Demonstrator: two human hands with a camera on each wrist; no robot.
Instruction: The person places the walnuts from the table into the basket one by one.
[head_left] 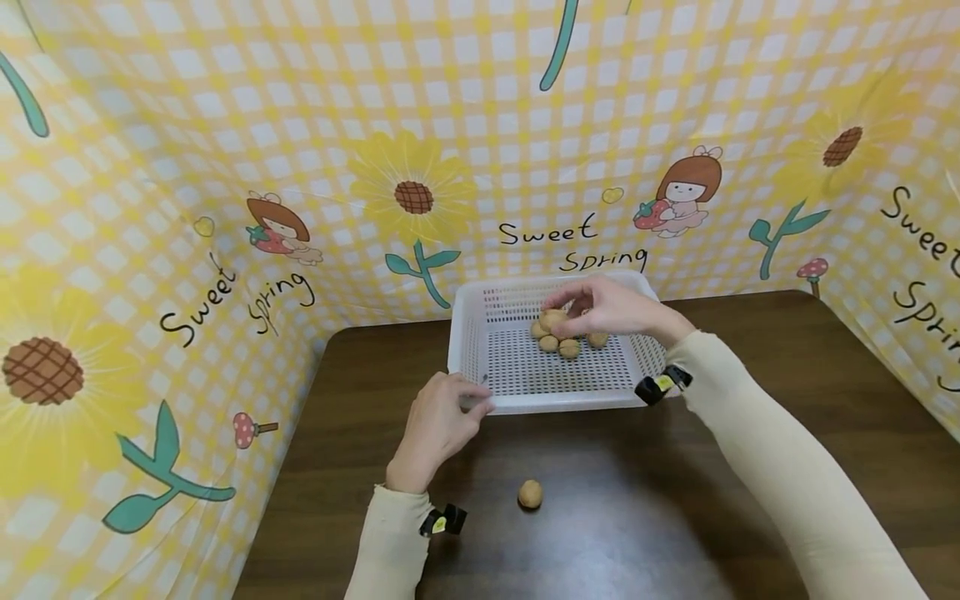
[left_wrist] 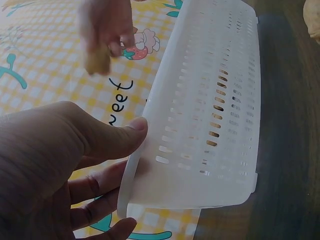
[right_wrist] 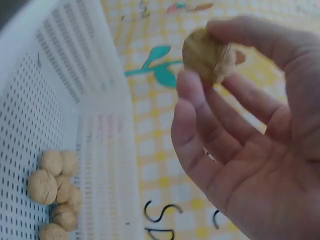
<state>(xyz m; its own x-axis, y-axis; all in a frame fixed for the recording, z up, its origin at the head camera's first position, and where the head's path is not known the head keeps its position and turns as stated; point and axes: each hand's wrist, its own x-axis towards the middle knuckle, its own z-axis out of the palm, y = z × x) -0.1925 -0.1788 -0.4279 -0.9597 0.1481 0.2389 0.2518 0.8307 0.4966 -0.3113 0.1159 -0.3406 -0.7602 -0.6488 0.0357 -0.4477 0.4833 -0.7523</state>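
My right hand (head_left: pixel 617 308) pinches a walnut (right_wrist: pixel 204 55) between thumb and fingertips, above the white plastic basket (head_left: pixel 562 405). Several walnuts (right_wrist: pixel 43 187) lie together on the basket's perforated floor, partly covered by the right hand in the head view. At the basket's near left corner, my left hand (head_left: pixel 441 423) grips the rim, the thumb on one side and fingers on the other, as the left wrist view shows. One more walnut (head_left: pixel 530 494) sits on the table in front of the basket, to the right of the left wrist.
The dark wooden table (head_left: pixel 360 400) carries the basket near its back edge. Behind and at the sides hangs a yellow checked cloth (head_left: pixel 517 150) with sunflowers and lettering, close to the basket's far wall.
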